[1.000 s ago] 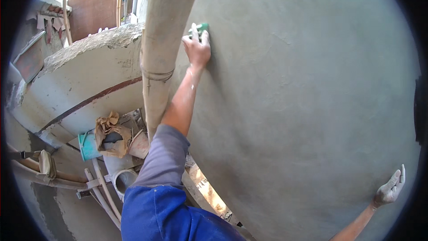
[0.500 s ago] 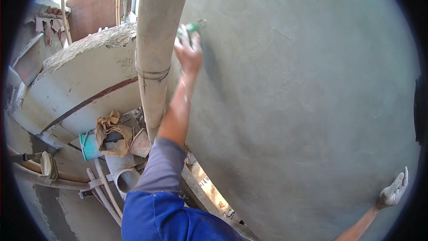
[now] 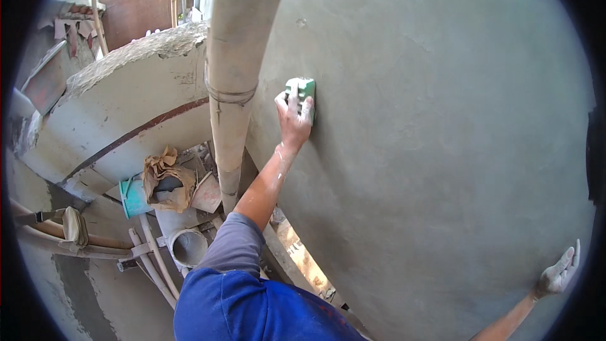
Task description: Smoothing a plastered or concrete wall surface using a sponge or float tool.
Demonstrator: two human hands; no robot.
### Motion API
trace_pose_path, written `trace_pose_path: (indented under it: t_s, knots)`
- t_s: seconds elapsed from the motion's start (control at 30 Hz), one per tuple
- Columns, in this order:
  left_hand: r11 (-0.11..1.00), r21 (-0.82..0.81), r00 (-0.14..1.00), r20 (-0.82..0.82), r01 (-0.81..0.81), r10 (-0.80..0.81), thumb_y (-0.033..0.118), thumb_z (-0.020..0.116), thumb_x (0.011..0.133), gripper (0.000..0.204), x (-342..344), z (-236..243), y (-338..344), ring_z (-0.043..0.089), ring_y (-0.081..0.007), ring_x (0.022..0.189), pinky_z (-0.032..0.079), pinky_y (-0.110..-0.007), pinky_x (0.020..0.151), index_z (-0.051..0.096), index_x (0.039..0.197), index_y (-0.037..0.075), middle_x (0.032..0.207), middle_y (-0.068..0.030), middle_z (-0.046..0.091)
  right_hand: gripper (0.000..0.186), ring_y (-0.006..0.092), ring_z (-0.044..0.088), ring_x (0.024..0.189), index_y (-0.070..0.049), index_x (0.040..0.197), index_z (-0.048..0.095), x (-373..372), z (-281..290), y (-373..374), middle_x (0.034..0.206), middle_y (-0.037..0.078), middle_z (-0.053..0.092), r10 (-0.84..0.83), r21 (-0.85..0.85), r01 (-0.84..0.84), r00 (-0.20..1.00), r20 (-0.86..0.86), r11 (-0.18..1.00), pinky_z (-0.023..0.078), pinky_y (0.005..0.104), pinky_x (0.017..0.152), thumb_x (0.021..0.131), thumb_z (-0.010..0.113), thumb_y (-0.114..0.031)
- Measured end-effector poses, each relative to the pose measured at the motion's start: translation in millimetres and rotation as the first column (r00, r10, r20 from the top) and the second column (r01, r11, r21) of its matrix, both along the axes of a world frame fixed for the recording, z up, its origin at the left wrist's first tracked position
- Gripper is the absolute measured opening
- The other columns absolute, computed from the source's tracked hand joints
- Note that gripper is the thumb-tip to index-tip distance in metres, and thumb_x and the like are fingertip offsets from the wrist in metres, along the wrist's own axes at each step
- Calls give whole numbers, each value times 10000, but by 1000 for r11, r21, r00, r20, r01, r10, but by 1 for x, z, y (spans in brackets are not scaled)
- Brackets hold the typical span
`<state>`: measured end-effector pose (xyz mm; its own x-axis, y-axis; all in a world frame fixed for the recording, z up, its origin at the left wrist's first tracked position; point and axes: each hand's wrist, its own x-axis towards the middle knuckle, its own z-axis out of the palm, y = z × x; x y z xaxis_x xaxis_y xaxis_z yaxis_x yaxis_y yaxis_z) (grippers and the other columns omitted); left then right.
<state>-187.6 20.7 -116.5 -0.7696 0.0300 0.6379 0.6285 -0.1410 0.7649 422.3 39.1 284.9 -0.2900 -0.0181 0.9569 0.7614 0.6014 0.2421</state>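
My left hand [image 3: 294,121], dusted white, reaches up and grips a small green block [image 3: 305,87] that looks like a sponge. Its fingers bend over the block, which lies against the smooth grey plastered wall [image 3: 429,126]; the side facing the wall is hidden. A little above it, a small round mark [image 3: 301,23] shows in the plaster. Low at the far right, my right hand [image 3: 558,275] is held open beside the wall with its fingers stretched out and nothing in it. Whether it touches the plaster I cannot tell.
A thick upright pole [image 3: 237,50] bound with wire stands just left of my left arm. Beyond it is a broken-topped low wall [image 3: 145,88]. Below are a turquoise bucket [image 3: 133,199], a torn paper bag [image 3: 169,180], a wide pipe [image 3: 189,247] and several poles.
My left hand has come down and slightly right along the wall with the green block, away from the round mark. The view has shifted slightly. My right hand has hardly moved.
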Motion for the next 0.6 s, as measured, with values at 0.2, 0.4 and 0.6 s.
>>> trace_pose_path:
  t_s: [0.2, 0.4, 0.6]
  knots:
    - [982, 167, 990, -95, -85, 102, 256, 620, 931, 541, -58, 99, -4, 465, -357, 1071, 395, -417, 968, 484, 1419, 66, 1178, -227, 459, 300, 132, 624, 1012, 93, 1214, 615, -1, -6, 1, 1235, 105, 656, 38, -1, -38, 999, -26, 999, 490, 236, 872, 1029, 527, -126]
    - [911, -140, 917, 45, -388, 397, 402, 497, 982, 530, -172, 79, 18, 591, -471, 776, 491, -502, 797, 505, 1394, 69, 984, -301, 666, 307, 140, 623, 997, 110, 1191, 617, -8, -2, -4, 1242, 119, 650, 7, -46, -11, 997, -83, 999, 483, 231, 862, 1038, 505, -131]
    - [985, -135, 928, 341, -109, 149, 351, 542, 963, 588, -77, -20, 29, 520, -379, 1004, 422, -398, 941, 435, 1438, 22, 1220, -308, 543, 299, 113, 626, 988, 94, 1213, 612, -7, -3, -1, 1221, 84, 663, 33, 21, -33, 999, 0, 999, 488, 216, 851, 1032, 520, -126]
